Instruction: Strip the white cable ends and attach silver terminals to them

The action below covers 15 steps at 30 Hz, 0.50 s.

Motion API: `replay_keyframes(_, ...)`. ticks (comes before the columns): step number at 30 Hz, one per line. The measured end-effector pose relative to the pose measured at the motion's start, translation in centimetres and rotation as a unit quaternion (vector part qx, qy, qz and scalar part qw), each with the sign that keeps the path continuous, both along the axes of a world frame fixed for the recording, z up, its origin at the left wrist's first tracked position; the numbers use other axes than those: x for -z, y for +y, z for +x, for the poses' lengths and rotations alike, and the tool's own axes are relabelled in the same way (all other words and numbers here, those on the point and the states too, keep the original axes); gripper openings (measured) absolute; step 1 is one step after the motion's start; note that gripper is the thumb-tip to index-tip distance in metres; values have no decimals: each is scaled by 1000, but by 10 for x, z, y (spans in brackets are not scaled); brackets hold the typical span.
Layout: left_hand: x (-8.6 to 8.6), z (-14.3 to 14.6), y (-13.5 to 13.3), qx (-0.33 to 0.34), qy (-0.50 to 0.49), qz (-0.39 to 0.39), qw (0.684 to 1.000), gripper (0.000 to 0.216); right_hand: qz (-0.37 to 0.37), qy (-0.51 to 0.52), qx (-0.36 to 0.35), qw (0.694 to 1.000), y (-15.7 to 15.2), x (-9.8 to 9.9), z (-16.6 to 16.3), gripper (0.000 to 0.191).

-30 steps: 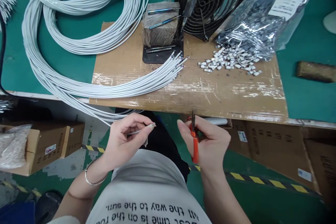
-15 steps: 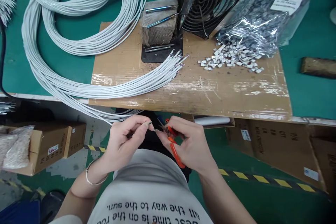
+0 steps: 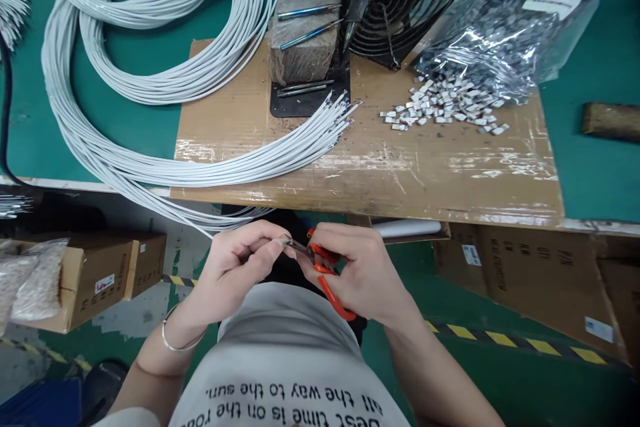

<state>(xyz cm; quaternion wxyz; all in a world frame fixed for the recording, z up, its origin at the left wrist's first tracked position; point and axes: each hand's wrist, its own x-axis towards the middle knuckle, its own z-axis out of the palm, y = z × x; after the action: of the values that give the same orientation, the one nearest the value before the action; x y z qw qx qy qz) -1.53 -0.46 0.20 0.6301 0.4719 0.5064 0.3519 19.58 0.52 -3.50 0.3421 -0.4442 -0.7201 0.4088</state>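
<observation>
Below the bench edge, my left hand point(image 3: 240, 267) pinches the end of a thin white wire point(image 3: 280, 241) between thumb and fingers. My right hand point(image 3: 363, 273) grips small orange-handled pliers point(image 3: 327, 277), whose dark jaws meet the wire tip right at my left fingertips. Both hands are closed and almost touch over my lap. A bundle of white wires point(image 3: 210, 167) with stripped ends lies on the cardboard sheet point(image 3: 400, 173) above them.
Coils of white cable point(image 3: 150, 47) spread over the green bench. A block holding tweezers point(image 3: 303, 47), a black fan grille point(image 3: 400, 0), a plastic bag point(image 3: 505, 27) and spilled small white connectors point(image 3: 445, 110) sit behind. Cardboard boxes point(image 3: 95, 273) stand on the floor.
My right hand has swung the pliers from upright to pointing left and moved in until the jaws reach the wire tip in my left hand. The left hand has barely moved.
</observation>
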Motion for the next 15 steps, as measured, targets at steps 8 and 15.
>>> replay_keyframes(8, 2, -2, 1, 11, -16, -29, 999, 32, 1, 20, 1, 1000, 0, 2, -2, 46)
replay_keyframes(15, 2, -3, 0, 13, -37, -34, 999, 29, 10, 36, 3, 999, 0, 4, -5, 44)
